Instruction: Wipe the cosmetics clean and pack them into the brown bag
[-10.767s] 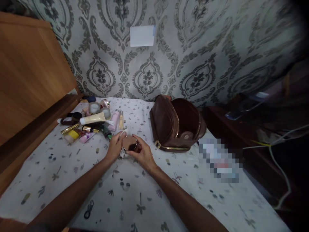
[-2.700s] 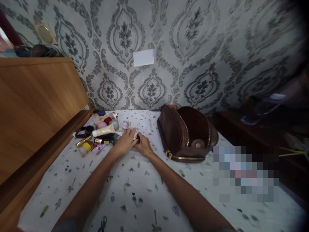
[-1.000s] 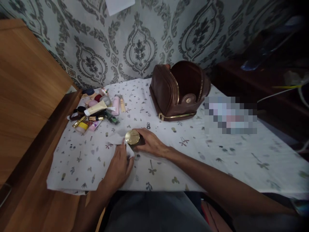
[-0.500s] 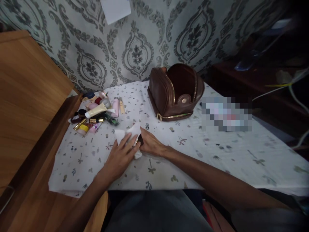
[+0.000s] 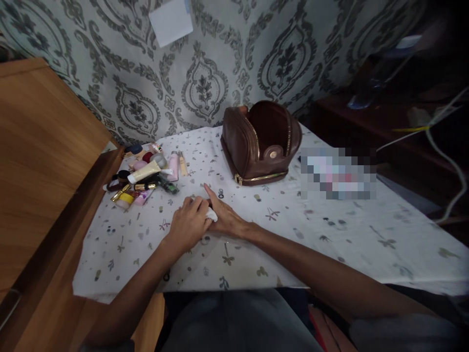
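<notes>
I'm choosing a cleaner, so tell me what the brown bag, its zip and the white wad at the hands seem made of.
Brown bag: smooth leather or imitation leather, by its soft sheen; which, I can't tell.
Zip: probably metal, gold-coloured and shiny.
White wad: tissue or thin cloth, matt and crumpled; mostly hidden by the left hand.
</notes>
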A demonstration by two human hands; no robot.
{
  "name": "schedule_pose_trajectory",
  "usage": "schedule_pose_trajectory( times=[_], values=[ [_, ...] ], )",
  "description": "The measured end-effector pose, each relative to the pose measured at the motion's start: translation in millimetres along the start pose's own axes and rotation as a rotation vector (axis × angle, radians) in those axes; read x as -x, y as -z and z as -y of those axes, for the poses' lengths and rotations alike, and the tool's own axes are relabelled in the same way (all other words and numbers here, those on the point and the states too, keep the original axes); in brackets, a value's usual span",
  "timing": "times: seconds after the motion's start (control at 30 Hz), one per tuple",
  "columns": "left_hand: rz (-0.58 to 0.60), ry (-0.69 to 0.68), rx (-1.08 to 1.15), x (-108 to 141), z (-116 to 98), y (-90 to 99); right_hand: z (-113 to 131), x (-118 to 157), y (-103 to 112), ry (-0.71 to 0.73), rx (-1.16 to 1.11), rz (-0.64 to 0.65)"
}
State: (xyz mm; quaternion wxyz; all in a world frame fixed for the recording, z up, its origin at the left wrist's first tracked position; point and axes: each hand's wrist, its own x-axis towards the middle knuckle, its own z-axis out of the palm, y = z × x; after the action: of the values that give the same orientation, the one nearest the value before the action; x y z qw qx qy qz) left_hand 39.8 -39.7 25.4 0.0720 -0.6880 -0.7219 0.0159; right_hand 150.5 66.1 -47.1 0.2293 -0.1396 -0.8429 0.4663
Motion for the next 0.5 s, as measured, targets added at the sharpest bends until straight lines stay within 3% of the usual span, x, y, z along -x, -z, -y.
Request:
schedule_pose_trajectory(
  times=[0.23,0.4,0.5],
  values=[
    [-0.08,0.209,0.286,-1,4,-4.9,6,-3,0,-0.091,-0.023,0.017],
    [-0.182,0.3,0.669,15,14,-19.4,6,-4,1,-0.042,0.028,0.049],
    [-0.199,0.332,0.821,28,18,-30.3,6,-3,1,0.059,0.084,0.055]
  ],
)
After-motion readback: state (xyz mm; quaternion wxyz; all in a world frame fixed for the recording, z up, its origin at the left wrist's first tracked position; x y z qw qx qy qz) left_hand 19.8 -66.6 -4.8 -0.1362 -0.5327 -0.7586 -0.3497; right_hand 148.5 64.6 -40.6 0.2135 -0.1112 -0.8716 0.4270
